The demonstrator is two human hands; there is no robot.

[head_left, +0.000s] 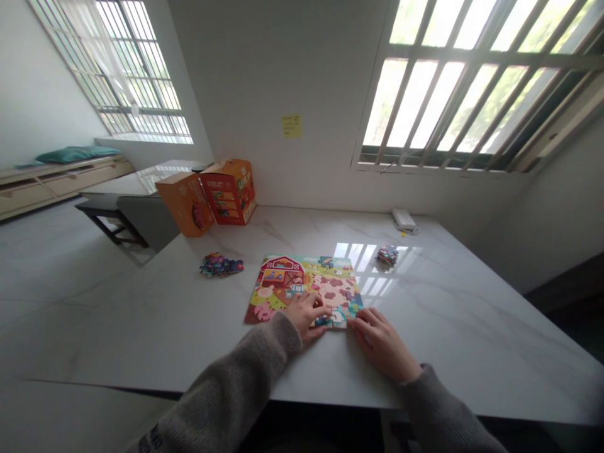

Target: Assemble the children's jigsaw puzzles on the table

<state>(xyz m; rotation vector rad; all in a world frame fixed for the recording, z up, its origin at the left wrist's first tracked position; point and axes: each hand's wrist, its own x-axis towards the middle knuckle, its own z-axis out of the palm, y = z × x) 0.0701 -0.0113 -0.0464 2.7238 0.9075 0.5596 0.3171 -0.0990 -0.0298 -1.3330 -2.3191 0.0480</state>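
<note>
Now left hand [306,316] and right hand [381,341] at puzzle [282,280], grips unclear; "LEVEL" on box [231,196].

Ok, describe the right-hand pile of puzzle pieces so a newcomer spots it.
On the marbled table, find the farm puzzle. The right-hand pile lies to the right of its far right corner, compactly stacked, whereas the left-hand pile spreads wider.

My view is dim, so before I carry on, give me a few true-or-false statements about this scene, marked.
1. Loose pieces lie in two piles, left and right of the puzzle. True.
2. The right hand is at the right pile. False: it is by the puzzle's near right corner.
3. The left hand is over the puzzle's near side. True.
4. The yellow note is on the table. False: it is on the wall.
</note>
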